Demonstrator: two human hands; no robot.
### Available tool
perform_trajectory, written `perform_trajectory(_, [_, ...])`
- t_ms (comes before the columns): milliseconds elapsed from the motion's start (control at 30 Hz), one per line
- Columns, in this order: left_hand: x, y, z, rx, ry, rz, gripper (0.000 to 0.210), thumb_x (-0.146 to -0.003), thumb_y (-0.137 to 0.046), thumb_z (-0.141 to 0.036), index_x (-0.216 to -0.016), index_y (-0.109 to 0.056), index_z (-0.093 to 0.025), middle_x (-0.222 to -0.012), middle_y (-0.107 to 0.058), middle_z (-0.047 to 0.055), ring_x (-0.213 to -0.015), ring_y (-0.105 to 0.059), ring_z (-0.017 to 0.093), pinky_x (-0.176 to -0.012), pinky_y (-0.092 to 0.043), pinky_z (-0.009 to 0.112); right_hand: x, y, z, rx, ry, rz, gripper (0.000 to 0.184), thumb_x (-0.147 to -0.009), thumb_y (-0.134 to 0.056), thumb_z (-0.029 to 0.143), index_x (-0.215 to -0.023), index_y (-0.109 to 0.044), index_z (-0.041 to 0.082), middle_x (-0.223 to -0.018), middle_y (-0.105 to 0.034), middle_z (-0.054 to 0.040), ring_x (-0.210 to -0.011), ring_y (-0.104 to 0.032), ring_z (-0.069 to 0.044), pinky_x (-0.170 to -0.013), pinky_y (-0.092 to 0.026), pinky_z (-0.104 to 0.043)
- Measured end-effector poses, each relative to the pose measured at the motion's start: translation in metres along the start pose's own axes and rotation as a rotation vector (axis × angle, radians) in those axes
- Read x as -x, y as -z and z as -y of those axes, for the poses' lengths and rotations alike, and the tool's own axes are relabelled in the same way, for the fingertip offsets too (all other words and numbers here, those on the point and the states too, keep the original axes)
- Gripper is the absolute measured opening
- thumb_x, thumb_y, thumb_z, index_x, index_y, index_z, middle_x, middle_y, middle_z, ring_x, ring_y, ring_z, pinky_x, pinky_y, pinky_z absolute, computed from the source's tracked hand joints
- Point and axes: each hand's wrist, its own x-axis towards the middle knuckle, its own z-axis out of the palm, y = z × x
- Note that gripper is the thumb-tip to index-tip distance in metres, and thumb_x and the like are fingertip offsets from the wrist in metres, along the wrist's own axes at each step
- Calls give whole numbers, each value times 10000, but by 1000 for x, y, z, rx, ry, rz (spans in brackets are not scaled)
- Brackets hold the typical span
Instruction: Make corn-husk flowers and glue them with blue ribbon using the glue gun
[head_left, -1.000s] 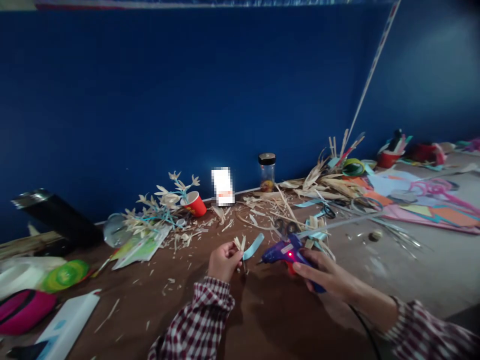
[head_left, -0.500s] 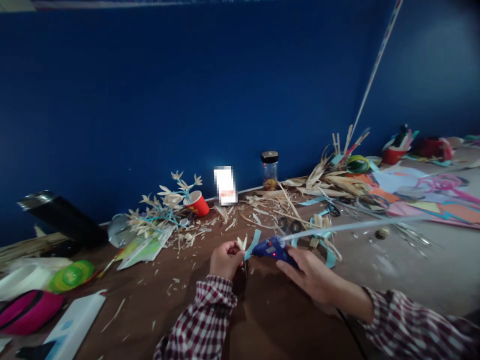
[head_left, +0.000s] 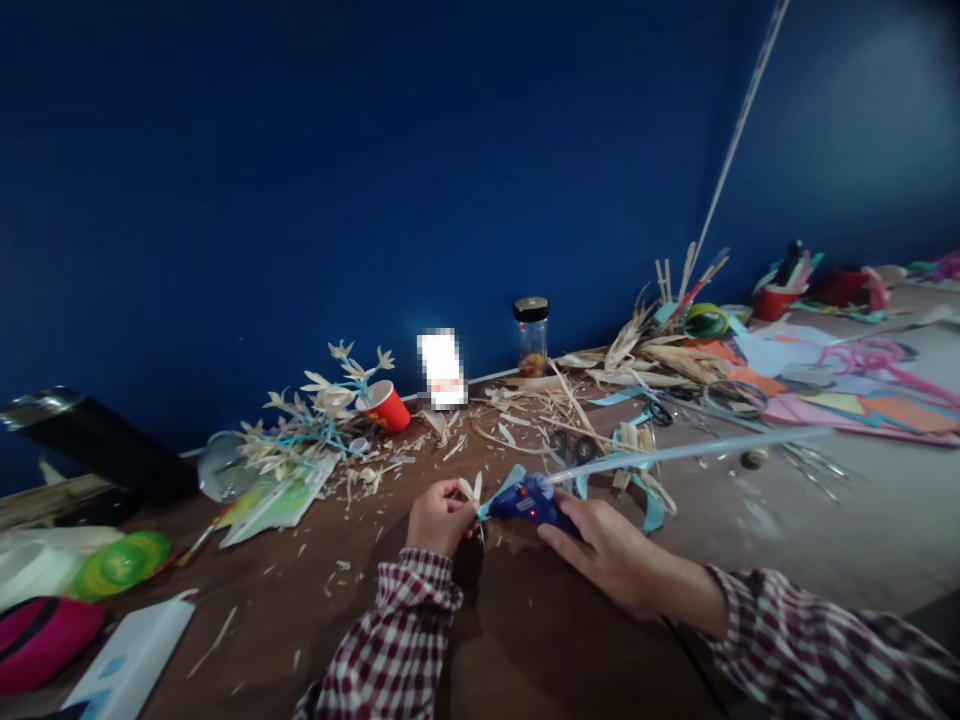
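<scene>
Low over the brown table, my left hand (head_left: 439, 518) pinches a small pale husk flower (head_left: 472, 488), whose petals stick up past the fingertips. A thin stem points down beneath it. My right hand (head_left: 611, 550) is wrapped round the handle of a blue hot glue gun (head_left: 529, 500) with a small red light lit. A long clear glue stick (head_left: 690, 447) juts out of its back to the right. The gun's nozzle is at the flower's base; whether it touches is too small to tell. A light-blue paper strip (head_left: 512, 478) lies just behind the nozzle.
Husk flowers on blue stems (head_left: 300, 430) lie by a tipped red cup (head_left: 386, 408). A lidded jar (head_left: 531, 338) and a lit, blurred-out screen (head_left: 441, 370) stand along the wall. Scissors (head_left: 574, 447), dry husks (head_left: 645, 355) and coloured paper (head_left: 810, 405) spread rightward; a black bottle (head_left: 97, 440) leans left.
The glue gun's nozzle has come closer to the flower in my left hand. The whole view has shifted slightly, so the things on the table appear a little further left.
</scene>
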Motion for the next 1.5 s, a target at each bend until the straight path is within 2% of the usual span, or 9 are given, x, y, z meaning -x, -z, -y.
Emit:
perform_trajectory(267, [1,1,0,-30,-35,-1,454,-581,-634,-255,-1000,-573,-92,-427,-613,-21,-401,-553,134,-402,-379,198,-4,-6,1,62,43,33,294,-861,-361,369,-958,-549,165,-852,-648,-87,-736,-606,-204,-634,-440,-295])
perform_trajectory(433, [2,1,-2,-36,-29,-7,425,-583,-630,-236,-974,-556,-86,-441,-614,-7,-387,-549,136,-381,-380,199,-4,0,0,156,39,50,313,-852,-373,395,-938,-556,156,-807,-650,-99,-697,-605,-221,-599,-429,-303])
perform_trajectory(633, [3,0,-5,-61,-5,-3,375,-610,-603,-218,-960,-543,-96,-433,-607,-14,-373,-535,124,-377,-388,192,-4,4,1,105,39,13,268,-852,-385,364,-907,-559,167,-840,-641,-87,-712,-592,-198,-618,-419,-291])
perform_trajectory(833, [4,1,-5,-109,-19,-14,329,-608,-612,-236,-914,-569,-125,-434,-610,-22,-367,-532,119,-363,-373,184,-5,2,2,142,37,72,290,-860,-372,371,-944,-537,149,-854,-636,-89,-720,-592,-198,-616,-417,-284])
perform_trajectory(1133, [7,-1,-10,-52,0,-15,319,-599,-609,-209,-900,-554,-117,-420,-599,-21,-355,-523,125,-358,-379,194,-8,4,3,142,32,83,306,-853,-375,399,-934,-544,157,-838,-637,-82,-715,-588,-178,-617,-406,-259])
perform_trajectory(1300, [9,1,-12,-48,10,-12,301,-596,-616,-193,-883,-554,-128,-430,-599,-26,-369,-536,128,-368,-390,198,-9,10,5,172,62,93,294,-858,-366,389,-868,-556,166,-821,-637,-75,-687,-581,-186,-592,-391,-269])
perform_trajectory(1500, [13,1,-14,26,23,11,278,-601,-616,-202,-858,-536,-132,-423,-582,-30,-377,-529,124,-372,-401,199,-12,9,6,133,36,88,286,-858,-371,378,-913,-546,158,-859,-632,-82,-751,-587,-186,-629,-392,-259])
